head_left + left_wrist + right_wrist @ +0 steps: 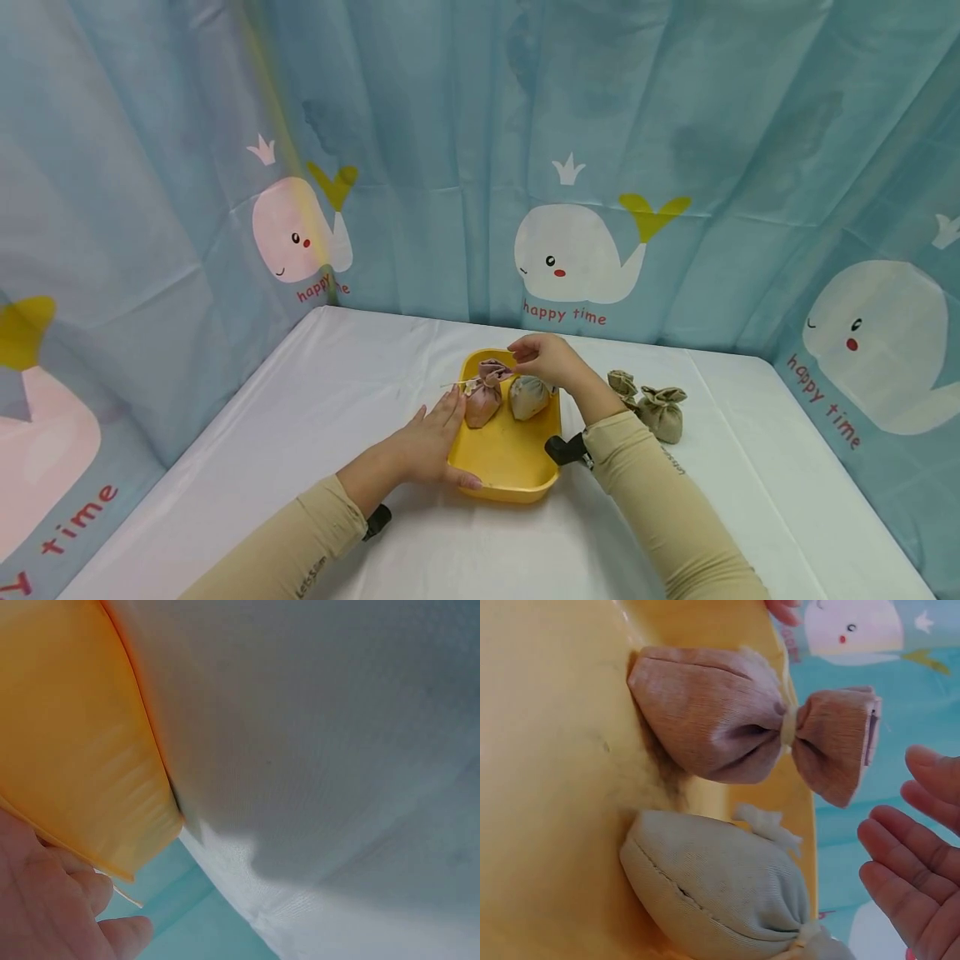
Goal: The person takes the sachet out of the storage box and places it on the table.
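A yellow tray [504,462] sits on the white table and holds two tied cloth pouches side by side. One is the pink pouch [482,397], the other a grey-green pouch [529,397]. My left hand [438,437] rests flat against the tray's left rim, fingers straight and thumb along the front edge. My right hand [536,357] hovers over the tray's far end, beside the pink pouch's gathered top. In the right wrist view the pink pouch [720,727] and grey-green pouch [712,885] lie on the tray [547,787]. That hand's fingers [915,877] are relaxed and hold nothing.
Two olive pouches [660,410] lie on the white tablecloth [315,433] just right of the tray. A blue curtain with whales [570,250] closes the back and both sides. The left wrist view shows only the tray's outer wall [75,735] and the tablecloth [315,750].
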A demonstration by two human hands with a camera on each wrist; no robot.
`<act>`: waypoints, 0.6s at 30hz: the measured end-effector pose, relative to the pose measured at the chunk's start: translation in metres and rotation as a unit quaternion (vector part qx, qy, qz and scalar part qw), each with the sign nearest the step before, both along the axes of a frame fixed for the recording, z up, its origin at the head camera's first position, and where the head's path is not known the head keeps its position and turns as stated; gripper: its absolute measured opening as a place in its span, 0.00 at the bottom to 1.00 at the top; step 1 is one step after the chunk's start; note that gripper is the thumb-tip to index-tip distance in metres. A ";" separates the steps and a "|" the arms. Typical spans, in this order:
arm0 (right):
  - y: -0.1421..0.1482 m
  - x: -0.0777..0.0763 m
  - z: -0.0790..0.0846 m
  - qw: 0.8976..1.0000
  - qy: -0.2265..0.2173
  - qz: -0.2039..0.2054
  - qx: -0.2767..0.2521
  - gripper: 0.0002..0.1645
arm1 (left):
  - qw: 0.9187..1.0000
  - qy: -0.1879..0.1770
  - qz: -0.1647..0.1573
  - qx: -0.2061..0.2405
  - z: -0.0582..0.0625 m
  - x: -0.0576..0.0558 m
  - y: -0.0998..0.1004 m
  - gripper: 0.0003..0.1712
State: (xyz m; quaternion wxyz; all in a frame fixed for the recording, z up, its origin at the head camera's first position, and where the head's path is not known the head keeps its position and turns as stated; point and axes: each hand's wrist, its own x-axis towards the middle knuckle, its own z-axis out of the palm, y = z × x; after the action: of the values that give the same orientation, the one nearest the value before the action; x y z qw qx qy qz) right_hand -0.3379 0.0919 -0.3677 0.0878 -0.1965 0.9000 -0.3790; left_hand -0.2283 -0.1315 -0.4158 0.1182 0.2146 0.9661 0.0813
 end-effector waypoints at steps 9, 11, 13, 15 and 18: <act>-0.009 -0.002 -0.011 1.000 -0.003 -0.003 0.012 0.24 | 1.000 0.006 -0.002 0.001 0.000 0.000 -0.001 0.77; -0.011 -0.004 -0.015 1.000 -0.006 -0.004 0.020 0.24 | 1.000 0.008 -0.005 0.002 0.000 0.001 -0.001 0.77; -0.014 -0.005 -0.018 1.000 -0.010 -0.006 0.025 0.23 | 1.000 0.009 -0.007 0.004 -0.001 0.001 -0.001 0.77; -0.016 -0.005 -0.021 0.999 -0.009 -0.006 0.034 0.20 | 1.000 0.011 -0.008 0.005 -0.001 0.000 -0.001 0.77; -0.019 -0.004 -0.022 0.999 -0.006 -0.009 0.043 0.12 | 1.000 0.009 -0.006 0.006 -0.001 0.001 -0.001 0.77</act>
State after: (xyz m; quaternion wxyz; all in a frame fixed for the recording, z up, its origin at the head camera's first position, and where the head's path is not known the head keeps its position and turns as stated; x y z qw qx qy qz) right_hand -0.3421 0.0727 -0.3895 0.0983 -0.1821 0.9165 -0.3424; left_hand -0.2276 -0.1320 -0.4165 0.1083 0.2215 0.9654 0.0843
